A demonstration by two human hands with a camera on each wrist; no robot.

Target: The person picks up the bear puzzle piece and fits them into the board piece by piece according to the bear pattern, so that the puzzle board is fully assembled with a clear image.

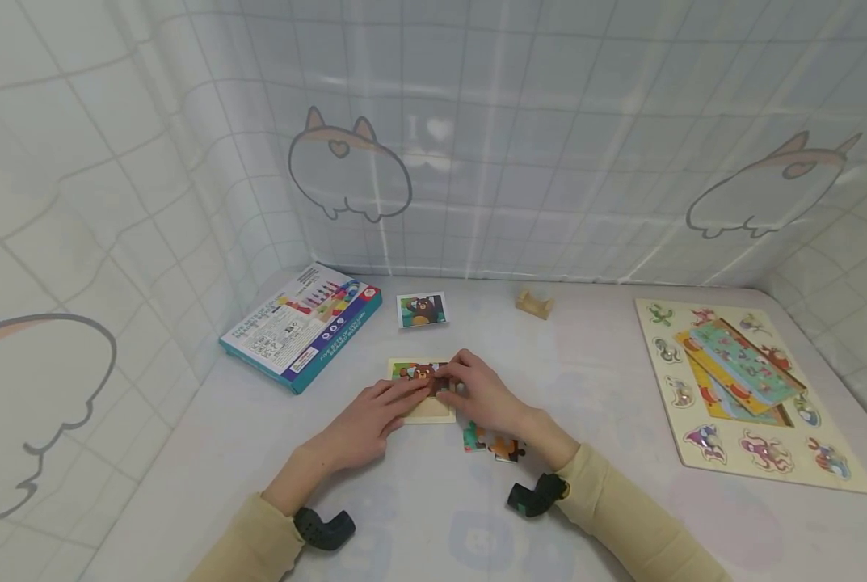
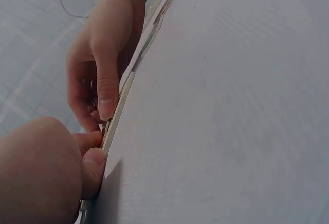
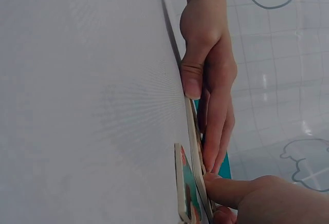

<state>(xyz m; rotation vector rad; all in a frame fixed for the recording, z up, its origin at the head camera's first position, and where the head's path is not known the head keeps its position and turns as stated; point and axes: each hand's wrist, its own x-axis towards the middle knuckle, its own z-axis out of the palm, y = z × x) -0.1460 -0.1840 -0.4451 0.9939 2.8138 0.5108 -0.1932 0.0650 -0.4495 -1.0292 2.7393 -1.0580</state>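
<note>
A bear jigsaw in a shallow wooden tray point(image 1: 426, 419) lies on the table, its upper part filled with picture pieces and its lower part bare wood. My left hand point(image 1: 364, 422) rests over the tray's left side, fingers stretched across the picture and thumb by the near edge. From the right, my right hand point(image 1: 486, 396) pinches a dark brown puzzle piece at the tray's right side; the fingers hide most of it. Loose puzzle pieces point(image 1: 506, 447) lie beside the tray, just under the right wrist. In the right wrist view, one loose green piece point(image 3: 189, 188) shows close to the tray edge point(image 3: 194, 142).
Behind the tray lies a bear picture card point(image 1: 422, 310). A teal-edged game box point(image 1: 302, 327) is at the left, and a small wooden stand point(image 1: 534, 305) at the back. On the right, colourful cards point(image 1: 746, 368) lie on a wooden animal board point(image 1: 709, 453).
</note>
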